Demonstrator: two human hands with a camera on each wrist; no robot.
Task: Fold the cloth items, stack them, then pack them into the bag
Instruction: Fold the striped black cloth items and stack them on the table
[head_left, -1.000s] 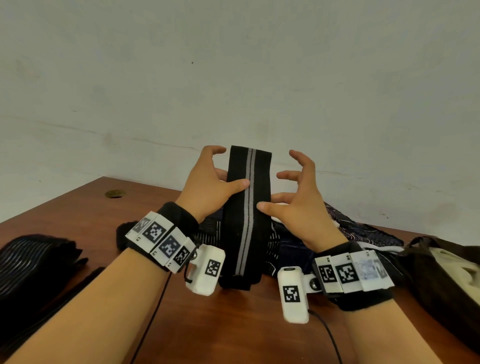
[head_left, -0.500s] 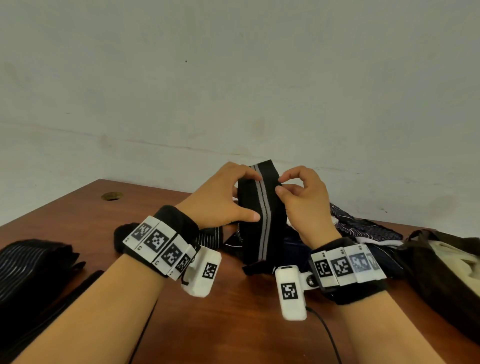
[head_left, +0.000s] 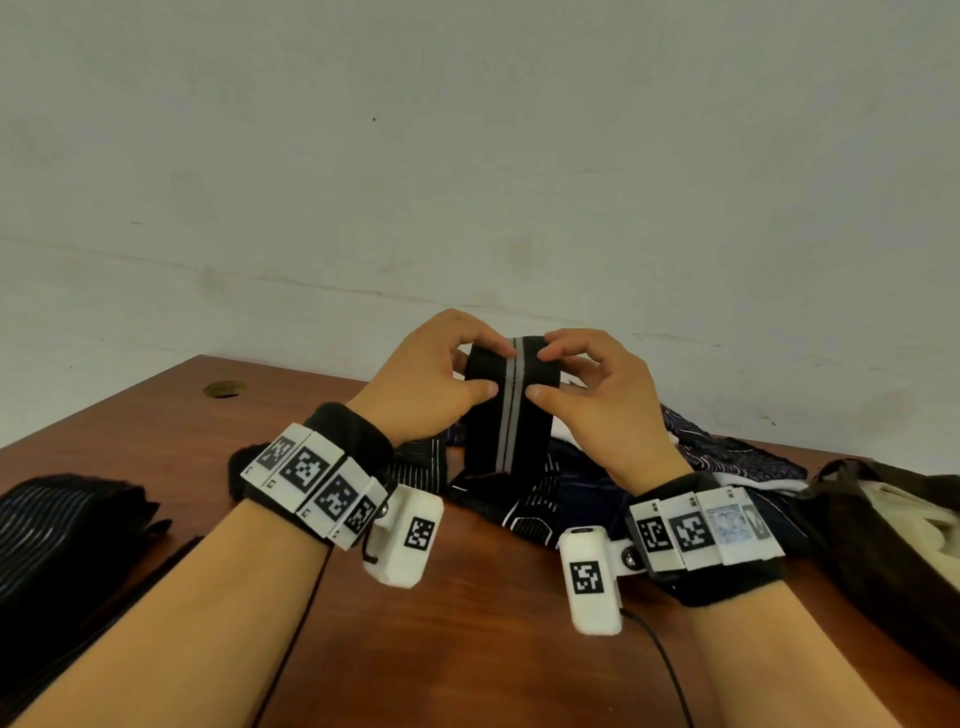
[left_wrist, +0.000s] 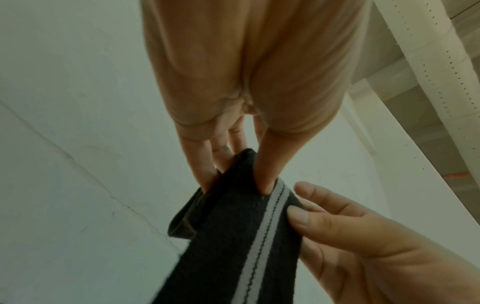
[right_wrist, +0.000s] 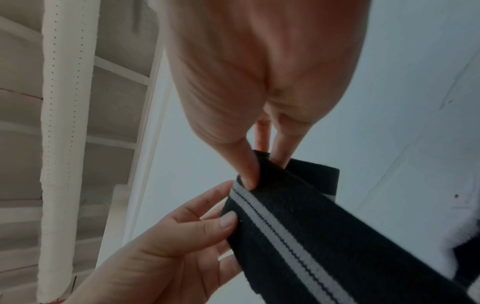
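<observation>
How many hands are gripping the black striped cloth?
2: the left hand pinches the cloth's top left edge, and the right hand pinches its top right edge, held above the table.

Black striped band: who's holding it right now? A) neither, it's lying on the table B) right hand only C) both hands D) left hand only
C: the left hand and the right hand each pinch the top of the black striped band, held up above the table.

On the worktop (head_left: 467, 623) a cloth pile (head_left: 571, 483) lies centre-back; a folded cloth (head_left: 62, 525) left; the bag (head_left: 883, 545) right. Both hands hold a band (head_left: 511, 415) upright above the pile.
</observation>
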